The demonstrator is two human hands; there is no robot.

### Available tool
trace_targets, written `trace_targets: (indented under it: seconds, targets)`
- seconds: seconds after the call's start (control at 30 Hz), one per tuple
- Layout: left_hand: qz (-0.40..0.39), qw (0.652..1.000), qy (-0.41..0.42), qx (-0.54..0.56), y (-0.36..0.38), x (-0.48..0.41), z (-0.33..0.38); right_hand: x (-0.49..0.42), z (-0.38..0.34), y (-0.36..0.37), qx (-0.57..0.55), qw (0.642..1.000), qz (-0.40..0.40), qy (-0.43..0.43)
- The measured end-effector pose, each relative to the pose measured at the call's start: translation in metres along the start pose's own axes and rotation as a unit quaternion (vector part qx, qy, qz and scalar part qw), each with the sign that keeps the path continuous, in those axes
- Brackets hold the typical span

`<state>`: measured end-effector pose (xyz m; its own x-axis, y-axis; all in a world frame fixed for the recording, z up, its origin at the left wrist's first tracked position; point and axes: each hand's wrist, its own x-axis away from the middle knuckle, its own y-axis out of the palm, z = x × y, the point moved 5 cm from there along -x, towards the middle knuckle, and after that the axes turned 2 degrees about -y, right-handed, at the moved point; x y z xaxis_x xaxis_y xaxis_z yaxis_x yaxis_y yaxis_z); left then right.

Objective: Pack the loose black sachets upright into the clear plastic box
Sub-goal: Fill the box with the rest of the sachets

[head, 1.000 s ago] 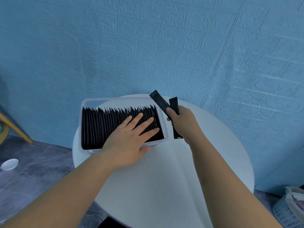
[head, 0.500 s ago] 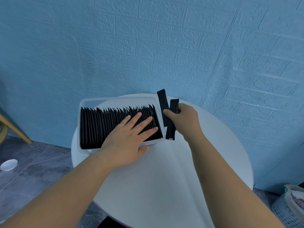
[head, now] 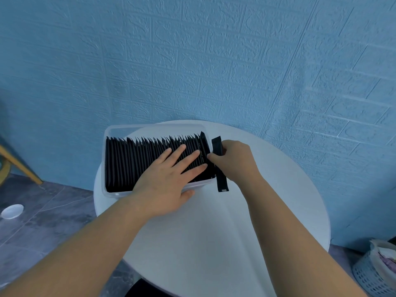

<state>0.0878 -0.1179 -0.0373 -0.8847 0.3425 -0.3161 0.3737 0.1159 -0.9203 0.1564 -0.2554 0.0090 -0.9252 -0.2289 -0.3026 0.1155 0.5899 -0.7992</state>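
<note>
White table (head: 214, 232) before blue embossed wall (head: 192, 61); left hand (head: 169, 179) flat on boxed sachets (head: 128, 163), right hand (head: 237, 161) pinches a loose sachet (head: 222, 183).

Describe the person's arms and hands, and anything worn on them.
Both are bare. The left hand and right hand wear no gloves, and no ring shows on the visible fingers. The left forearm and right forearm carry no sleeve, watch or bracelet down to the frame's lower edge.

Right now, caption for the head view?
Left hand flat on packed sachets in clear box; right hand pinches loose sachet beside it.
</note>
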Motion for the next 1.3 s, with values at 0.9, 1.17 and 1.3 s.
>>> trace_targets:
  seconds: [0.9, 1.17, 1.3]
  targets:
    - [-0.021, 1.000, 0.008, -0.022, 0.000, -0.001, -0.001, -0.029, -0.011, -0.018, -0.080, 0.993, 0.082, -0.035]
    - [-0.005, 1.000, 0.010, -0.013, 0.005, 0.000, 0.000, -0.018, -0.002, 0.005, -0.079, 0.996, -0.006, -0.041]
    - [0.011, 0.999, 0.032, -0.020, 0.001, 0.003, 0.001, -0.006, 0.006, 0.016, -0.047, 0.997, 0.015, -0.053]
